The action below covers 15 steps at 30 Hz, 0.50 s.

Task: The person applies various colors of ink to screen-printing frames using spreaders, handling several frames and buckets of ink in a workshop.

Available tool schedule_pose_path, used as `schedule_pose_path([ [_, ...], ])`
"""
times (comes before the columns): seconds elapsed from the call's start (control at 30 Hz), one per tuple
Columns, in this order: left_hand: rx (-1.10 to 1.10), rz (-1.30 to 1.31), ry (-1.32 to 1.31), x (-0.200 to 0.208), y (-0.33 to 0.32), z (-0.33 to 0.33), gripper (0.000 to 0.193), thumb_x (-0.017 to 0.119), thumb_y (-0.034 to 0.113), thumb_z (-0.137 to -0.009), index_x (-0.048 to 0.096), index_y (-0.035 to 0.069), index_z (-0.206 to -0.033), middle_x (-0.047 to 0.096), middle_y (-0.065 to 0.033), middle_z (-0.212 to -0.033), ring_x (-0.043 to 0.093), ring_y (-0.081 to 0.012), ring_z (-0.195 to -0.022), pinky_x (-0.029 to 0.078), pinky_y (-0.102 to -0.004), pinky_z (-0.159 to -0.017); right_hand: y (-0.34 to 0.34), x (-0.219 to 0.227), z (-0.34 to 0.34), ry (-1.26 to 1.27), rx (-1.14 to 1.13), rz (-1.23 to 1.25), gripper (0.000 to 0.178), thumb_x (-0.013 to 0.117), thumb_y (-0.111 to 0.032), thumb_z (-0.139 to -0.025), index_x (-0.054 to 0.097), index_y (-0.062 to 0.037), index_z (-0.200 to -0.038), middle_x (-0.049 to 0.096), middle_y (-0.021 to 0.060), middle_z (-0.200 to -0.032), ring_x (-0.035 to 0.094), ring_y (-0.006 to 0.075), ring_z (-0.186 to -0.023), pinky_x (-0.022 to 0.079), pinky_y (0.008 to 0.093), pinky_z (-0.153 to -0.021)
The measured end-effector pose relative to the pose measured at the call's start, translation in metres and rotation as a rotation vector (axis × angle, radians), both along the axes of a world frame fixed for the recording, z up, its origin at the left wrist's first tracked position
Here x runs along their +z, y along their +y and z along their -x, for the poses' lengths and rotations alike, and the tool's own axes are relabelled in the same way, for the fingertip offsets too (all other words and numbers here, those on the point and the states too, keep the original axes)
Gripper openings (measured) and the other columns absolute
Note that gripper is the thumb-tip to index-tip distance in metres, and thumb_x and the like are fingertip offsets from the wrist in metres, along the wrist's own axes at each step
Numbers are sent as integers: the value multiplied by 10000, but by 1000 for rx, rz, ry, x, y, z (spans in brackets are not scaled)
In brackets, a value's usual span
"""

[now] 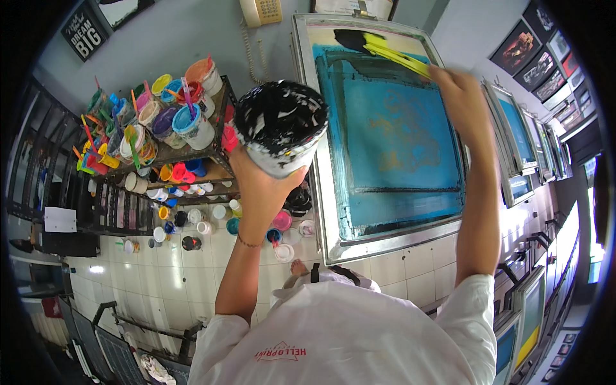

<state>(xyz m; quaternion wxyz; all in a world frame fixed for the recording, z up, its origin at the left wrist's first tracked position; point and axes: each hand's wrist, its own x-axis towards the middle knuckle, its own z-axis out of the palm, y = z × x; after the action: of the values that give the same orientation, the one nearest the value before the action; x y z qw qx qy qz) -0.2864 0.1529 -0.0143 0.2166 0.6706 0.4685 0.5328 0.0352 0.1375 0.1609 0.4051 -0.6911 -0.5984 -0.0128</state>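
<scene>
My left hand [260, 183] is closed around the lower part of a white plastic tub [282, 157]. Thick black ink [279, 115] coats the tub's inside and rim, and its mouth is tipped up toward me. A yellow-green ink spatula [401, 59] is in my right hand [457, 93], its blade end down at the far side of a screen-printing frame [391, 249]. Around that end a blob of black ink [348, 40] lies on the pale strip of the screen. Blue mesh [404, 128] fills most of the frame, with a brownish patterned patch in its middle.
On the left, a dark metal rack [212, 131] bears several paint tubs with sticks in them. More small pots [204, 228] stand on the tiled floor [179, 269]. A beige telephone [262, 11] hangs on the wall; other screen frames [513, 135] lean at the right.
</scene>
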Motion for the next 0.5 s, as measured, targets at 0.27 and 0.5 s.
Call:
schedule_pose_path([
  [0.27, -4, -365, 243, 14, 15, -40, 1084, 958, 321, -626, 352, -75, -1432, 452, -236, -1324, 432, -431, -1241, 345, -558, -1058, -132, -3, -24, 1106, 206, 672, 423, 522, -335, -1078, 711, 30, -973, 291, -105, -556, 200, 22, -436, 155, 222, -381],
  [0.5, -34, -153, 137, 7, 6, -63, 1036, 950, 245, -666, 342, -67, -1443, 454, -236, -1329, 450, -396, -1262, 371, -526, -1083, -220, -14, -101, 934, -153, 582, 400, 579, -359, -1057, 706, 10, -969, 425, -48, -629, 380, 58, -535, 318, 226, -479],
])
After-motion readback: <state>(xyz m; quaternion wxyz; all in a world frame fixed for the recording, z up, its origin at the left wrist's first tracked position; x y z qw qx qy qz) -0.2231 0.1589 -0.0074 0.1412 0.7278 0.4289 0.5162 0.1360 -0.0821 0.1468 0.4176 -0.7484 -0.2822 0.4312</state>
